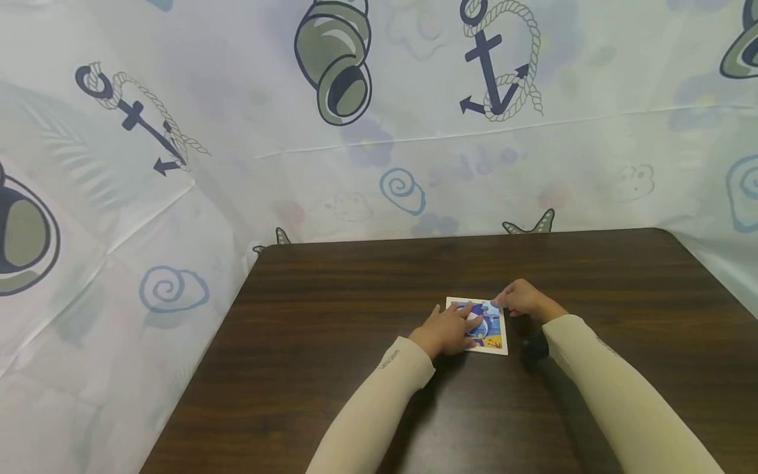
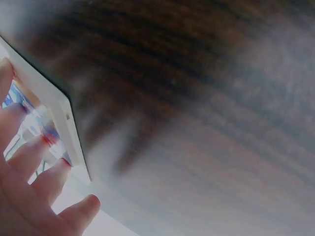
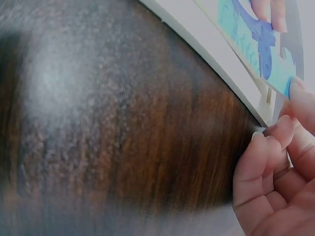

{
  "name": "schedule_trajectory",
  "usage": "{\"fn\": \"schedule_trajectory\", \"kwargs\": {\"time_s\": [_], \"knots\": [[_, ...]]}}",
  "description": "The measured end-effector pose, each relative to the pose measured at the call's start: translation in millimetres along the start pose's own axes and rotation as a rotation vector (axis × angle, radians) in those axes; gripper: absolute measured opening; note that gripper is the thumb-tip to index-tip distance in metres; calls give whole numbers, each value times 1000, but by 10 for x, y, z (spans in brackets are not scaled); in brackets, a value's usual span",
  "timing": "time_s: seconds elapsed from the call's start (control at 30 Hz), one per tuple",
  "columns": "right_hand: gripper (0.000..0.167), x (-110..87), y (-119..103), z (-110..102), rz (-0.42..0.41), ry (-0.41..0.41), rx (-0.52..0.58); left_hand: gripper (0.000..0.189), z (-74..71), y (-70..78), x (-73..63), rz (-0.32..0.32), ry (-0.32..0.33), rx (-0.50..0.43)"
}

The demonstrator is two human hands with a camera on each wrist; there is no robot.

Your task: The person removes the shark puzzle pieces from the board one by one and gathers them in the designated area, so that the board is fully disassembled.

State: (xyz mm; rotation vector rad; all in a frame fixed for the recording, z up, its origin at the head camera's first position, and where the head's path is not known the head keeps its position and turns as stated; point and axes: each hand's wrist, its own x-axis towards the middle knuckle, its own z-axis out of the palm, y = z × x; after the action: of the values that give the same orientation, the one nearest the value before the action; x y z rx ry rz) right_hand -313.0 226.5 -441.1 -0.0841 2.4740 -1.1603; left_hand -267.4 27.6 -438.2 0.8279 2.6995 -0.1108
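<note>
A small square picture puzzle (image 1: 489, 327) in a cream frame (image 3: 202, 44) lies on the table, with blue, white and yellow artwork. My left hand (image 1: 448, 329) rests on its left side, fingers spread across the picture; the left wrist view shows these fingers (image 2: 37, 160) lying over the picture, inside the frame's edge. At the far right corner, my right hand (image 1: 522, 299) pinches a blue puzzle piece (image 3: 278, 69) between thumb and forefinger. That piece's edge stands slightly raised above the frame, and the other fingers curl beside the frame's corner.
The dark wood-grain table (image 1: 331, 309) stretches around the puzzle on all sides. Behind it and to the left hangs a pale cloth (image 1: 254, 85) printed with anchors and shells. A small dark object (image 1: 535, 345) shows beneath the right wrist.
</note>
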Motion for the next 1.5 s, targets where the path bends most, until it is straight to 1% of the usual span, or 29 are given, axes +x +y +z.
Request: {"fn": "schedule_trajectory", "kwargs": {"time_s": [0.1, 0.17, 0.27, 0.33, 0.43, 0.57, 0.63, 0.87, 1.07, 1.23, 1.5], "knots": [[30, -21, 1, -13, -10, -18, -6, 57, 4, 17, 14, 1, -3, 18], [28, -53, -26, -9, 8, -20, -17, 57, 2, 30, 12, 1, -7, 26], [27, -81, -46, -8, 3, -32, -47, 56, -2, 50, 6, 4, -9, 27], [28, -88, -47, -14, -18, -38, -70, 56, -13, 61, 0, 3, -7, 33], [29, -76, -34, -20, -74, -43, -95, 57, -34, 66, -9, -15, -7, 40], [28, -58, -33, -8, -133, -43, -98, 57, -57, 58, -31, -36, -13, 26], [27, -59, -48, 3, -144, -38, -94, 58, -65, 55, -45, -34, -14, 18], [23, -68, -108, 42, -132, -53, -49, 62, -90, 77, -100, -35, -20, -17], [21, -65, -111, 71, -125, -51, -69, 62, -59, 91, -100, -42, -14, -37], [22, -63, -114, 91, -117, -36, -75, 61, -40, 84, -90, -43, 2, -21], [25, -87, -92, 103, -98, -39, -70, 62, -25, 100, -104, -3, 31, 17]]}}
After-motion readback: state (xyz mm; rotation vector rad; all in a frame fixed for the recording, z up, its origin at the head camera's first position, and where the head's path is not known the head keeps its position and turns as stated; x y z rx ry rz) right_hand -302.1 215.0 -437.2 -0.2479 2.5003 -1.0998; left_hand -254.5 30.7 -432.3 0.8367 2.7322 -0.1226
